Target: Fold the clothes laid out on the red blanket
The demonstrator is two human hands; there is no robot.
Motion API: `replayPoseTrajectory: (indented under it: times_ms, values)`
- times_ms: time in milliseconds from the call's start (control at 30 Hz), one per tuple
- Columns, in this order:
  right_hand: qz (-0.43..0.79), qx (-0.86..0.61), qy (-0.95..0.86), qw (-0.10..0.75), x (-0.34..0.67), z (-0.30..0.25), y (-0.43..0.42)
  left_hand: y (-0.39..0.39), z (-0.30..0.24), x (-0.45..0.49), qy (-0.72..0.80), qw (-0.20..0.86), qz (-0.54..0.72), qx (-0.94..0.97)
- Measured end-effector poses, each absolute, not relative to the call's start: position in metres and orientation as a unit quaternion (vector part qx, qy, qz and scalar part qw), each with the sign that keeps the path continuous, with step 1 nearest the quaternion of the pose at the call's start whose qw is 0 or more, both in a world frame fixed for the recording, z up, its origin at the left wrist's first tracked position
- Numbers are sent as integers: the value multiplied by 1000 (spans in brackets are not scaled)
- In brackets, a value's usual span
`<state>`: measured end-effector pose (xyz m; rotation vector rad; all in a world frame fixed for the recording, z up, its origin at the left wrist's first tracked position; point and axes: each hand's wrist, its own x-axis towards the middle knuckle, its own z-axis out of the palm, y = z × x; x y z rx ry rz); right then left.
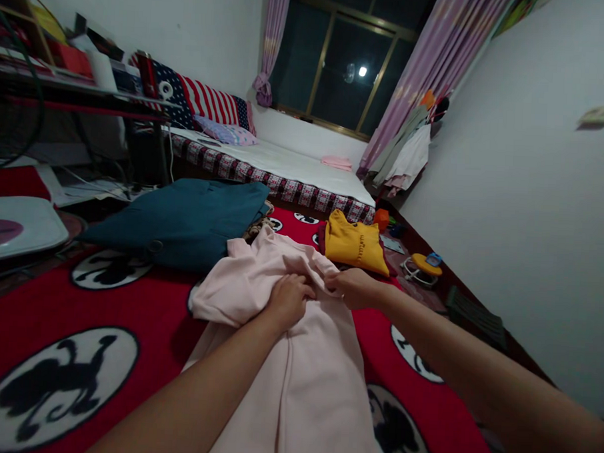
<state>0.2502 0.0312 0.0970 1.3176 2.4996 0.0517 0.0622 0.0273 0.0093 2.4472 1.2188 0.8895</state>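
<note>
A pale pink garment [320, 367] lies lengthwise on the red blanket, its upper part bunched and partly folded over itself. My left hand [289, 298] rests on the middle of it, fingers bent and closed into the cloth. At the garment's right edge, my right hand [353, 286] pinches a bit of the pink fabric. Beyond it to the left is a folded teal garment [197, 215] with a button, lying over patterned cloth. Ahead on the right sits a folded yellow garment [356, 245] with small dark lettering, on top of dark red cloth.
The red blanket [161, 354] has round white patches with dark figures. A bed [285, 162] stands under the window. On the left is a cluttered desk [87, 97]. A small yellow-topped stool [425, 264] and a dark green stool [475, 314] stand by the right wall.
</note>
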Motion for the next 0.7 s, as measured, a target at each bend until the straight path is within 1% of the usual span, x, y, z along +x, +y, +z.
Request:
replayPoseTrajectory:
  times_ms: [100,167,267,400,467,533,633,700]
  values:
    - [38,495,849,181,250,110,38,27,10,62,425,132,301,843]
    - [84,552,812,167,251,118,46,27,9,62,420,140,308,842]
    - [165,641,744,95,252,120,57,29,6,63,406,139,336,838]
    - [224,691,687,-5,242,109,59,29,0,66,415,109,330,841]
    - [234,687,687,-40,234,101,56,29,-2,67,424,104,315,843]
    - [231,636,733,-65,227,91,51,29,-3,68,434,100,308,841]
    - [166,519,836,-67,223,65,46,31,-4,69,453,88,305,833]
    - [105,512,850,-59,226,43,47,32,-6,70,462,83,306,828]
